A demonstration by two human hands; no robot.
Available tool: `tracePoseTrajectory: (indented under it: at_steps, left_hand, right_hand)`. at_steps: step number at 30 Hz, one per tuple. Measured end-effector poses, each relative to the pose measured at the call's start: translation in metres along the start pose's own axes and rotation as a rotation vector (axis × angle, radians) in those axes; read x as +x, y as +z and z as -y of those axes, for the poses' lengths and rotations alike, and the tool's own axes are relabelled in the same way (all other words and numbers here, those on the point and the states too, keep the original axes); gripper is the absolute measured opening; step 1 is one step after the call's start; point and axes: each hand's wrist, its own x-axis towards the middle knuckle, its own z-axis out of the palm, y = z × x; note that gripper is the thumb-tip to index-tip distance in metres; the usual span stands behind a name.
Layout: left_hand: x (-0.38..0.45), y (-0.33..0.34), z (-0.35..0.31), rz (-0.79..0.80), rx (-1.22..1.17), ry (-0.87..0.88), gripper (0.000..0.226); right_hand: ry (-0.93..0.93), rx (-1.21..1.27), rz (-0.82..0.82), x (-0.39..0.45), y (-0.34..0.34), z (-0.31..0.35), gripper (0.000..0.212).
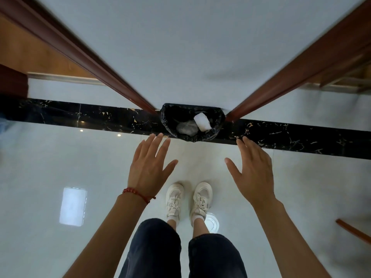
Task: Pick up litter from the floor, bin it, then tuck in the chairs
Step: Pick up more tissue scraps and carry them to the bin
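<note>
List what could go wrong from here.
1. Both hands, left and right, are open and empty. A clear round object lies behind the right shoe; it may be unbinned litter, and stepping back could crush it.
2. The glossy floor may be slippery.

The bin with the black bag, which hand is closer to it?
Left. The left hand has fingertips just beside the bin, at its lower left. The right hand sits farther off, lower right.

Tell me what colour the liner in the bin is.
Black: the bin liner is a glossy black plastic bag, seen in the head view, with white paper inside.
</note>
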Motion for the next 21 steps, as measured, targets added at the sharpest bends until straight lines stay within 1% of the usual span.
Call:
tracePoseTrajectory:
  at_steps: [5, 12, 15, 18, 21]
  left_hand:
    - [-0.021, -0.059, -0.022, -0.002, 0.009, 0.015, 0.059]
    - [-0.034, -0.123, -0.054, -0.025, 0.015, 0.092, 0.058]
    - [-0.036, -0.145, -0.068, -0.025, 0.026, 0.159, 0.058]
    - [-0.036, -0.162, -0.079, -0.033, 0.040, 0.243, 0.059]
    - [-0.034, -0.174, -0.089, -0.031, 0.047, 0.331, 0.059]
  right_hand:
    - [0.063, 0.014, -0.064, -0.030, -0.067, 0.004, 0.059]
    - [0.104, 0.035, -0.185, -0.065, -0.130, 0.023, 0.057]
    - [0.153, 0.044, -0.233, -0.079, -0.150, 0.027, 0.059]
    - [0.232, 0.057, -0.247, -0.097, -0.162, 0.028, 0.065]
    - [0.337, 0.067, -0.268, -0.119, -0.171, 0.029, 0.060]
